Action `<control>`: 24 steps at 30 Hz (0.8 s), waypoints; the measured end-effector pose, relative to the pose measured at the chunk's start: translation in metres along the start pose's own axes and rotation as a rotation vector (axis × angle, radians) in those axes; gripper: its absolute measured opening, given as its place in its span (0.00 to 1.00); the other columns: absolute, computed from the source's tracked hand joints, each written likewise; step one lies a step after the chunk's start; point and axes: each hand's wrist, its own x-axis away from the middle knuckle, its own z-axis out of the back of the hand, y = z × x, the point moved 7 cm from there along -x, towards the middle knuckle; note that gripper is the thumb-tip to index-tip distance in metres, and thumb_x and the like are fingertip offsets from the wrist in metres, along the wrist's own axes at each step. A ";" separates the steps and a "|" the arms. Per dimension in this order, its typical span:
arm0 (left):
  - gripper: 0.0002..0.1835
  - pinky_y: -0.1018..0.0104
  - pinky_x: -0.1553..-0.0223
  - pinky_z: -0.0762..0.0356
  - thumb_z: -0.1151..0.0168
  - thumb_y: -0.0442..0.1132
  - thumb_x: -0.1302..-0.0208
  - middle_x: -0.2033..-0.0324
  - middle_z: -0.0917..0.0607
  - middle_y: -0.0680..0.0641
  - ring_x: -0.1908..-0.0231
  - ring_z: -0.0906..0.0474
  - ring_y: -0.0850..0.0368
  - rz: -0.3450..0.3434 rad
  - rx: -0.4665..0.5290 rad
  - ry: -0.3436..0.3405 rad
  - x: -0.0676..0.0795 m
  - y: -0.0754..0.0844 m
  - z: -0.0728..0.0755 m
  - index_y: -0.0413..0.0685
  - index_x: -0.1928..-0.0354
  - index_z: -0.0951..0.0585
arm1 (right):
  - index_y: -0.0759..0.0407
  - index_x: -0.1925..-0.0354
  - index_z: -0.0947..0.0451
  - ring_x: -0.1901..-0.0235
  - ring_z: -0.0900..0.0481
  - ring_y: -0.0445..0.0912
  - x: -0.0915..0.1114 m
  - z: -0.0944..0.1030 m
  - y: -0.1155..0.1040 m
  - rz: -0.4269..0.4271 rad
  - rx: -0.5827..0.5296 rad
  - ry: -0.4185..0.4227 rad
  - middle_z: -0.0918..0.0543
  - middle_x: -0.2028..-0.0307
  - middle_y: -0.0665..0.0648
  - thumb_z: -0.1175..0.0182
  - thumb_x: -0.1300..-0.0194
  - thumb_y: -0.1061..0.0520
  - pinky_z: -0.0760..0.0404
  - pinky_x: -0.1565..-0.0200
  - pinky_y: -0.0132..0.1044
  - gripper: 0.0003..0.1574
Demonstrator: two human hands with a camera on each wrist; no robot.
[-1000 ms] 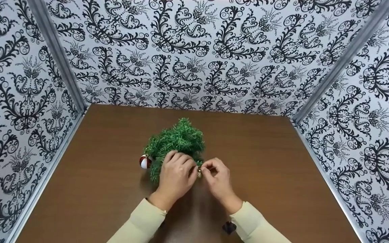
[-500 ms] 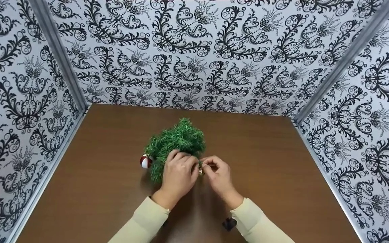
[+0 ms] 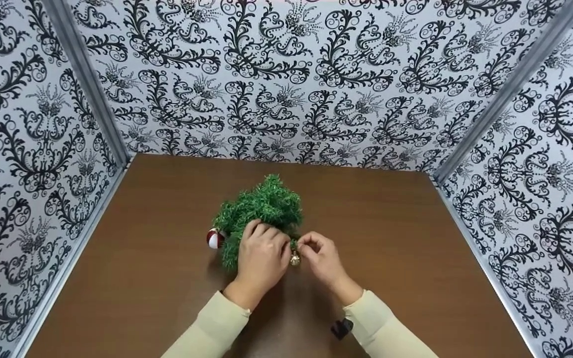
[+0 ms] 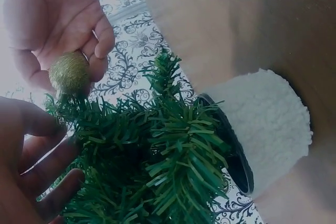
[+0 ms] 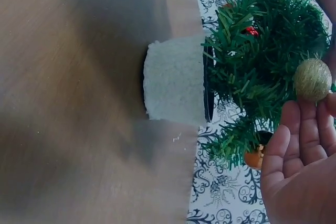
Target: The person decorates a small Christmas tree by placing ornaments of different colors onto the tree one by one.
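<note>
A small artificial Christmas tree [image 3: 261, 201] in a white, rough-textured pot [image 5: 176, 80] stands mid-table. With its fingers bent around a lower right branch [image 4: 71, 109], my left hand [image 3: 262, 253] covers part of the greenery in the head view. A glittery gold bauble [image 3: 294, 259] hangs at that branch tip. My right hand [image 3: 322, 257] pinches at the bauble's top with thumb and forefinger, its other fingers [image 5: 310, 137] curled just behind the ball. The bauble's hanging loop is hidden by the fingers.
A red-and-white ball ornament [image 3: 214, 238] hangs on the tree's left side. An orange ornament [image 5: 253, 157] and a small red one [image 5: 252, 31] show among the branches. Patterned walls [image 3: 276, 119] enclose the brown table [image 3: 376, 223] at back and sides.
The gold bauble has dropped slightly and shows more fully below the right fingertips. The right hand has shifted a little, while the left hand stays on the branch. The tree has hardly moved.
</note>
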 end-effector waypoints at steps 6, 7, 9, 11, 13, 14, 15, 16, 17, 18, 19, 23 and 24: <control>0.05 0.49 0.39 0.34 0.31 0.38 0.46 0.74 0.16 0.51 0.64 0.21 0.48 -0.027 -0.014 -0.031 0.000 0.003 -0.001 0.50 0.77 0.16 | 0.75 0.66 0.22 0.73 0.27 0.42 0.001 -0.002 -0.002 0.054 0.085 -0.052 0.20 0.71 0.65 0.46 0.38 0.76 0.28 0.69 0.30 0.05; 0.05 0.49 0.39 0.33 0.32 0.38 0.45 0.74 0.16 0.51 0.64 0.21 0.48 -0.037 -0.012 -0.041 0.000 0.003 -0.001 0.50 0.77 0.16 | 0.75 0.66 0.22 0.73 0.27 0.42 0.002 -0.003 -0.003 0.064 0.104 -0.065 0.20 0.71 0.65 0.46 0.38 0.76 0.27 0.68 0.30 0.05; 0.06 0.50 0.39 0.33 0.32 0.37 0.45 0.74 0.16 0.51 0.64 0.21 0.48 -0.058 -0.009 -0.059 0.000 0.004 -0.001 0.50 0.78 0.16 | 0.75 0.66 0.23 0.71 0.26 0.42 0.003 -0.005 -0.004 0.078 0.139 -0.085 0.20 0.70 0.64 0.46 0.39 0.77 0.27 0.67 0.31 0.05; 0.06 0.50 0.40 0.32 0.32 0.36 0.44 0.75 0.16 0.51 0.64 0.21 0.48 -0.080 -0.004 -0.068 0.001 0.004 -0.001 0.50 0.78 0.16 | 0.73 0.66 0.22 0.70 0.24 0.43 0.005 -0.005 -0.005 0.088 0.172 -0.089 0.19 0.69 0.63 0.45 0.39 0.77 0.25 0.66 0.31 0.06; 0.06 0.50 0.40 0.32 0.31 0.36 0.45 0.75 0.16 0.51 0.64 0.21 0.47 -0.095 -0.006 -0.069 0.002 0.003 0.000 0.50 0.78 0.16 | 0.72 0.66 0.21 0.68 0.22 0.45 0.005 -0.005 -0.006 0.097 0.207 -0.081 0.18 0.68 0.62 0.44 0.39 0.76 0.23 0.65 0.32 0.06; 0.06 0.50 0.40 0.32 0.31 0.37 0.46 0.75 0.17 0.51 0.63 0.21 0.47 -0.100 -0.008 -0.070 0.002 0.003 0.000 0.49 0.78 0.16 | 0.72 0.66 0.21 0.68 0.21 0.46 0.005 -0.005 -0.006 0.102 0.227 -0.076 0.18 0.68 0.62 0.43 0.40 0.76 0.23 0.64 0.33 0.06; 0.05 0.49 0.40 0.32 0.30 0.37 0.46 0.74 0.17 0.51 0.63 0.21 0.47 -0.107 -0.010 -0.070 0.003 0.002 0.001 0.49 0.78 0.16 | 0.72 0.66 0.21 0.67 0.20 0.47 0.005 -0.005 -0.006 0.106 0.247 -0.070 0.17 0.67 0.62 0.42 0.40 0.76 0.22 0.64 0.33 0.06; 0.05 0.50 0.39 0.32 0.30 0.36 0.47 0.74 0.17 0.50 0.62 0.21 0.47 -0.114 -0.012 -0.071 0.003 0.002 0.001 0.49 0.77 0.16 | 0.71 0.65 0.20 0.67 0.20 0.48 0.005 -0.005 -0.005 0.108 0.265 -0.068 0.17 0.67 0.62 0.42 0.40 0.75 0.21 0.63 0.34 0.06; 0.05 0.50 0.39 0.33 0.30 0.36 0.48 0.73 0.17 0.50 0.62 0.21 0.47 -0.119 -0.014 -0.073 0.004 0.001 0.001 0.49 0.77 0.16 | 0.71 0.65 0.20 0.66 0.19 0.49 0.004 -0.005 -0.004 0.108 0.277 -0.071 0.17 0.66 0.62 0.42 0.40 0.75 0.21 0.63 0.34 0.06; 0.04 0.50 0.39 0.33 0.30 0.36 0.48 0.72 0.18 0.50 0.61 0.22 0.47 -0.126 -0.017 -0.075 0.004 0.001 0.001 0.49 0.77 0.16 | 0.70 0.64 0.20 0.65 0.18 0.50 0.004 -0.005 0.000 0.104 0.289 -0.075 0.17 0.65 0.62 0.42 0.40 0.75 0.20 0.63 0.36 0.06; 0.04 0.50 0.39 0.33 0.30 0.36 0.49 0.72 0.18 0.50 0.61 0.22 0.47 -0.132 -0.021 -0.077 0.005 0.001 0.001 0.49 0.77 0.17 | 0.70 0.62 0.20 0.64 0.18 0.51 0.003 -0.005 0.005 0.098 0.294 -0.080 0.17 0.64 0.62 0.41 0.39 0.74 0.19 0.62 0.38 0.07; 0.04 0.50 0.40 0.32 0.30 0.36 0.50 0.67 0.18 0.50 0.60 0.22 0.47 -0.149 -0.016 -0.086 0.005 0.002 0.001 0.49 0.73 0.17 | 0.65 0.54 0.21 0.62 0.17 0.53 0.001 -0.002 0.028 0.082 0.278 -0.083 0.17 0.60 0.59 0.40 0.36 0.72 0.17 0.60 0.46 0.13; 0.04 0.50 0.40 0.32 0.29 0.36 0.50 0.66 0.18 0.50 0.59 0.23 0.47 -0.150 -0.013 -0.089 0.005 0.002 0.001 0.49 0.72 0.17 | 0.63 0.52 0.22 0.61 0.17 0.53 0.000 0.000 0.034 0.087 0.279 -0.080 0.17 0.59 0.58 0.39 0.36 0.71 0.17 0.59 0.47 0.14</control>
